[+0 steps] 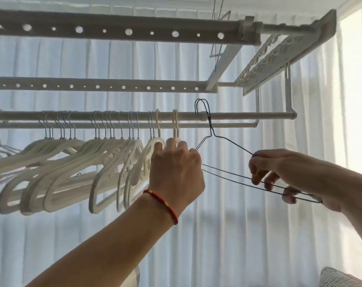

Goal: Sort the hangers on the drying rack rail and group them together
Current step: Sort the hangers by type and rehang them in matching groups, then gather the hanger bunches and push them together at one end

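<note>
Rail: we had the drying rack rail (238, 116) running across the view, with the hangers strung along it so that like could be slid next to like
White group: the white hangers (76, 162) hung packed together on the left stretch of the rail, hooks close side by side, which we judged to be the sorted bunch
Left hand: our left hand (176, 168) reached up to the right end of that bunch, fingers curled round the shoulder of the last white hanger or two; we judged it held them steady, or was nudging them in to close the gap
Wire pair: the two dark wire hangers (223, 170) sat just right of the white ones, their hooks over the rail and lifted a little, the two kept together as one kind
Right hand: our right hand (279, 175) pinched the wire pair at its right corner, fingers curled through and round the lower bars and thumb on the upper wire, so both moved as one
Bracelet: a red cord bracelet (163, 204) circled the left wrist
Backdrop: white curtains (258, 235) hung behind, lit from the window
Stage: we judged the sorting well along, with the wire pair yet to be settled in its own place
</note>
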{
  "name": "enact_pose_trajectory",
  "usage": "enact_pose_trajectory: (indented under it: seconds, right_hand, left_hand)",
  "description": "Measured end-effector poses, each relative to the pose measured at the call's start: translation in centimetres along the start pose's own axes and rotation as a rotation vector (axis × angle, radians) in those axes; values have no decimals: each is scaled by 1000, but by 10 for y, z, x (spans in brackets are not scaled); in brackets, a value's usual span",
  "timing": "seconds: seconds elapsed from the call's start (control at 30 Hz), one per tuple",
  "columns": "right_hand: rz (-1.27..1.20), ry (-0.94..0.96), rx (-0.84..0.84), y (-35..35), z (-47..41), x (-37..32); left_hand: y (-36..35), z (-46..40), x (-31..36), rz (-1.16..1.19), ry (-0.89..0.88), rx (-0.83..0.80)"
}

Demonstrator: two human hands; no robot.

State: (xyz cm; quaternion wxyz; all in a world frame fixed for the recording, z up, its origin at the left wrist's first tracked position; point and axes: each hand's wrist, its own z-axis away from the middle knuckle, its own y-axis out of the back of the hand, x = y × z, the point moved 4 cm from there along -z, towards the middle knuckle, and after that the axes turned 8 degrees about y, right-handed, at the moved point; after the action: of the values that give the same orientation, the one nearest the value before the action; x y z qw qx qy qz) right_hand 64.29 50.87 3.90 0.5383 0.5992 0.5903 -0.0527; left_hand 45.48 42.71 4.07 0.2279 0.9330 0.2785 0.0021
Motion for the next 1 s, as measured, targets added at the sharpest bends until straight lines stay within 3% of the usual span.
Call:
enact_pose_trajectory:
  seconds: [0.13,0.27,0.4,0.5,0.57,0.63,0.7,0.77,0.87,0.93,1.0]
  right_hand:
    - [-2,-59,97,-13,-25,-37]
    - [-22,-116,74,-30,-56,-55]
    - [-21,-145,2,-54,-63,-48]
    - [-93,-103,15,-71,-54,-40]
    - [55,11,96,-80,-42,-36]
    - [218,283,332,-93,-19,-43]
    - [150,641,565,-115,22,-72]
    - [50,872,615,-144,57,-103]
    - [-171,1016,381,-202,81,-146]
    - [-327,980,135,-253,83,-173]
    - [-367,925,4,-312,82,-200]
  left_hand:
    - [-1,9,-12,77,-36,-71]
    - [0,22,-23,190,-51,-99]
    - [13,41,-40,340,-60,-36]
    - [35,60,-65,599,-6,80]
    - [51,80,-87,677,57,184]
    - [61,100,-112,679,166,256]
    - [65,120,-140,672,286,281]
    - [68,137,-172,685,398,267]
    - [75,159,-229,762,572,185]
    - [81,176,-274,853,707,126]
    - [89,197,-323,914,817,102]
